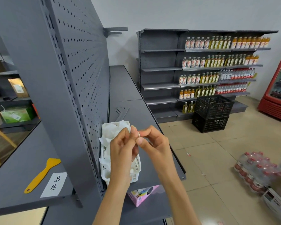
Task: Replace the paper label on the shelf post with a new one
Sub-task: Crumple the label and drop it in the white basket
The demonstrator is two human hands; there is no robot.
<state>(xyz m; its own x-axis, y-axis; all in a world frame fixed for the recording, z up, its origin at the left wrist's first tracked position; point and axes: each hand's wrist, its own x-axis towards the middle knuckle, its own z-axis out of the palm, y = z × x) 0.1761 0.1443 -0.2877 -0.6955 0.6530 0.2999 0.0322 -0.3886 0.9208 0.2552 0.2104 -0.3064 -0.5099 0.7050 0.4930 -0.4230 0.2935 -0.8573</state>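
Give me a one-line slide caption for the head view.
Both hands pinch a small white scrap over the basket; scraper and label lie on the shelf.

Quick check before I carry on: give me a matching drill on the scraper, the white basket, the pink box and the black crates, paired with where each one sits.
Things:
1. yellow scraper
2. white basket
3. pink box
4. black crates

Places:
A. stacked on the floor by the bottle shelves
B. on the shelf right of the pegboard, under the hands
C. on the left shelf, beside the handwritten paper label
D. on the lower shelf, below the basket

Pairs: 1-C, 2-B, 3-D, 4-A
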